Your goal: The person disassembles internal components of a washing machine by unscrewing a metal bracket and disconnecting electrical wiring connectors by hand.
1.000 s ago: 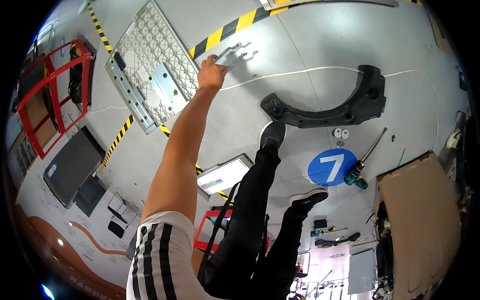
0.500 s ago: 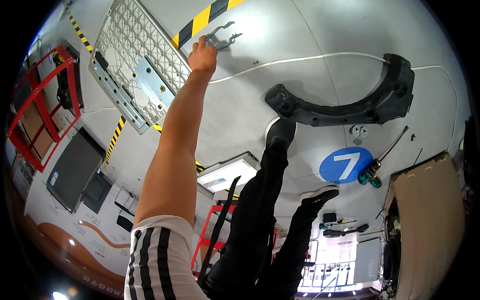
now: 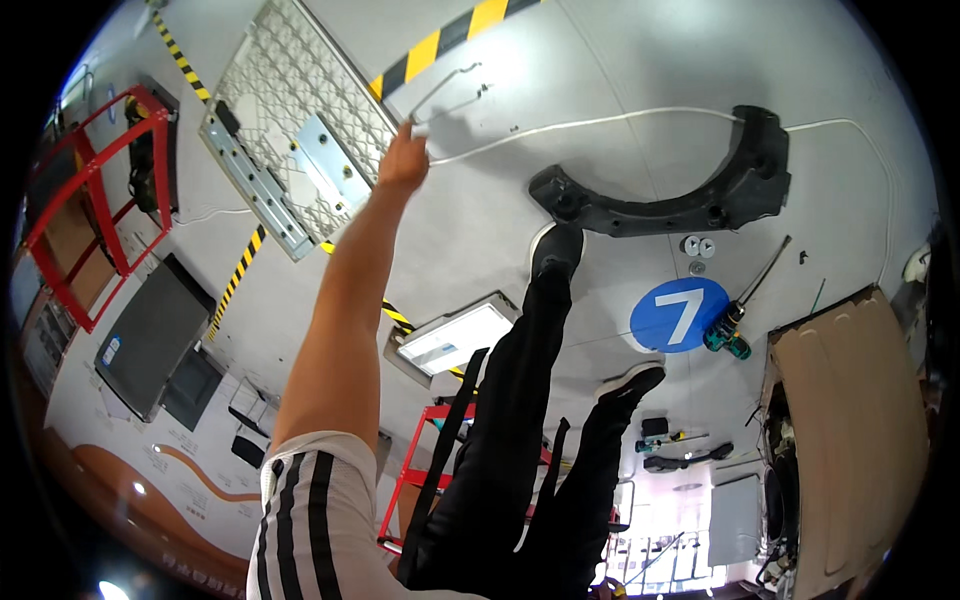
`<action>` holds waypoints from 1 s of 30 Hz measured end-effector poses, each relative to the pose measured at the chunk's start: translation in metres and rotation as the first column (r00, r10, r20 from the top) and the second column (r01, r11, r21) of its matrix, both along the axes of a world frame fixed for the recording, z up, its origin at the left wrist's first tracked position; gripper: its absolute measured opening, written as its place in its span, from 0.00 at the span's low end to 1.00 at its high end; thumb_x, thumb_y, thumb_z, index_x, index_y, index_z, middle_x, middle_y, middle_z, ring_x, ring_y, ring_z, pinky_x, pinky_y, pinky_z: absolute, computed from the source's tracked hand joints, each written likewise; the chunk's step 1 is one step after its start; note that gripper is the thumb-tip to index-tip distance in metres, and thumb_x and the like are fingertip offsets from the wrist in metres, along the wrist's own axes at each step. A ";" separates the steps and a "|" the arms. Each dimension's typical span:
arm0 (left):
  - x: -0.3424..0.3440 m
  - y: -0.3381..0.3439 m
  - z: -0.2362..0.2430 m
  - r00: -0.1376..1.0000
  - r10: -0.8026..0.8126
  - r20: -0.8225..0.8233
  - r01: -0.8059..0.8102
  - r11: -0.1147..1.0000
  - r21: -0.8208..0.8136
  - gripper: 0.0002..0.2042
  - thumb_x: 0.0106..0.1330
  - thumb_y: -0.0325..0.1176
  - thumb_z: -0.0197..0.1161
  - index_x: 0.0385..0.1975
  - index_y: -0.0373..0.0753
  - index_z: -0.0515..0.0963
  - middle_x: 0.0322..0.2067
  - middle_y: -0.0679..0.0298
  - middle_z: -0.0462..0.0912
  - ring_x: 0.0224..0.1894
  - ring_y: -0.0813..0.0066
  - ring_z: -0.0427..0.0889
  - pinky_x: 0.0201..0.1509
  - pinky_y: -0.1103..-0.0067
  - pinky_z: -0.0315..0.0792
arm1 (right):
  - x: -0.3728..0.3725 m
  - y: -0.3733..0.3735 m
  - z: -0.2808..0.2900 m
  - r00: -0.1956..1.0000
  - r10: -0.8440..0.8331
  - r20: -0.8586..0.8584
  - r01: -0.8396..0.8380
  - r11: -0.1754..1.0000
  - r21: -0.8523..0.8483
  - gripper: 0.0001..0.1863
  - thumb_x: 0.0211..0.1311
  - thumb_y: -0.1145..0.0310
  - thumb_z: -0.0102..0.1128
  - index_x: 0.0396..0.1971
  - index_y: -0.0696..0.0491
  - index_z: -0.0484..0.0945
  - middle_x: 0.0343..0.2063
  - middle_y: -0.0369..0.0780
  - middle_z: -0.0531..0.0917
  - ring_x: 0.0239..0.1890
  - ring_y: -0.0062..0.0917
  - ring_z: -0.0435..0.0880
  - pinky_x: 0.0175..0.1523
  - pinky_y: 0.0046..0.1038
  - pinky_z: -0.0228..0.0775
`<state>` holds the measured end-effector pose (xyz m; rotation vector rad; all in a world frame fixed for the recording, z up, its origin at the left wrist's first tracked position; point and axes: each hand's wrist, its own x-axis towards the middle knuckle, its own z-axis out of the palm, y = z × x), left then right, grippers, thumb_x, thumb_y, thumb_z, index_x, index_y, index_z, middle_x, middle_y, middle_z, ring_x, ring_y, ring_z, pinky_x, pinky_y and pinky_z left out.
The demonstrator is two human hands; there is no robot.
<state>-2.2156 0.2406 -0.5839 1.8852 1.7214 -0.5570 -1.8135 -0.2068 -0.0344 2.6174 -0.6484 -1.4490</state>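
My left hand [image 3: 404,160] reaches out at the upper left, its fingers closed at one end of a thin bent metal rod [image 3: 440,92]. The rod extends away from the fingertips over the grey floor and ends in a small hook. A second thin line beside it has a dark tip; I cannot tell whether it is another rod or partly a shadow. Just left of the hand lies a pale ribbed panel [image 3: 300,75] with metal brackets [image 3: 328,160]. A white cable [image 3: 560,127] runs rightward from near the hand. My right hand is out of view.
Ahead of my foot lies a curved black plastic part [image 3: 680,212]. A cordless drill [image 3: 727,335] with a long bit rests beside a blue floor marker [image 3: 665,325]. Small round metal pieces [image 3: 698,246] sit nearby. Red frames [image 3: 90,200], a lit panel [image 3: 455,340] and a brown panel [image 3: 850,430] stand around.
My left hand has drawn back a little toward me, and more of the rod shows beyond the fingertips. The whole view has shifted slightly.
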 end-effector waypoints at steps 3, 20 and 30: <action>-0.032 -0.080 0.067 0.994 -0.044 -0.105 0.024 0.982 -0.186 0.12 0.54 0.32 0.55 0.39 0.41 0.74 0.57 0.54 0.62 0.51 0.53 0.70 0.52 0.66 0.69 | 0.007 -0.055 0.010 0.991 0.132 0.014 -0.133 0.979 0.154 0.08 0.58 0.69 0.55 0.35 0.56 0.74 0.26 0.37 0.78 0.25 0.19 0.77 0.28 0.20 0.69; 0.093 -0.322 0.385 0.948 0.235 0.215 -0.144 0.919 -0.368 0.20 0.62 0.47 0.51 0.25 0.34 0.79 0.20 0.59 0.81 0.24 0.74 0.81 0.27 0.76 0.73 | 0.030 -0.274 0.040 0.799 -0.591 0.114 0.310 0.567 0.764 0.10 0.57 0.69 0.57 0.35 0.58 0.75 0.21 0.36 0.78 0.20 0.17 0.75 0.25 0.18 0.67; 0.388 -0.426 0.540 0.843 -0.134 0.520 0.403 0.798 -0.447 0.17 0.64 0.44 0.51 0.42 0.35 0.74 0.33 0.62 0.81 0.33 0.75 0.80 0.34 0.80 0.72 | 0.054 -0.431 0.069 0.135 -0.983 -0.128 0.383 -0.067 0.921 0.06 0.56 0.69 0.56 0.31 0.56 0.73 0.20 0.38 0.76 0.19 0.21 0.74 0.24 0.21 0.66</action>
